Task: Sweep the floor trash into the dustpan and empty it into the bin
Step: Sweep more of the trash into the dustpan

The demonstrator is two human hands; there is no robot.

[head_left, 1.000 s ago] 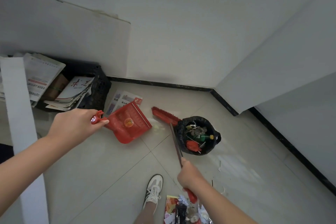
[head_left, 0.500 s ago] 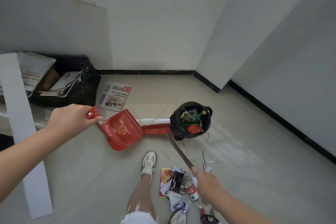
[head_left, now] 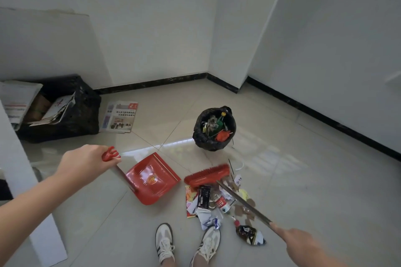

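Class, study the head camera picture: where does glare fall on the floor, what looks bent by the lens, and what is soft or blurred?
Head view: a bright glare band crosses the glossy beige tile floor between the red plastic dustpan and the black-bagged bin; wide-angle distortion tilts the walls and black skirting; the grey broom handle and frame edges look soft.

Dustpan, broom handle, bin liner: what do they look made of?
Dustpan: glossy red moulded plastic, judging by the ribbed slots and sheen. Broom handle: looks like bare metal, grey and reflective, though painted wood can't be ruled out; its head is red plastic with bristles. Bin liner: thin black plastic film, crinkled, with tied ears at the rim.
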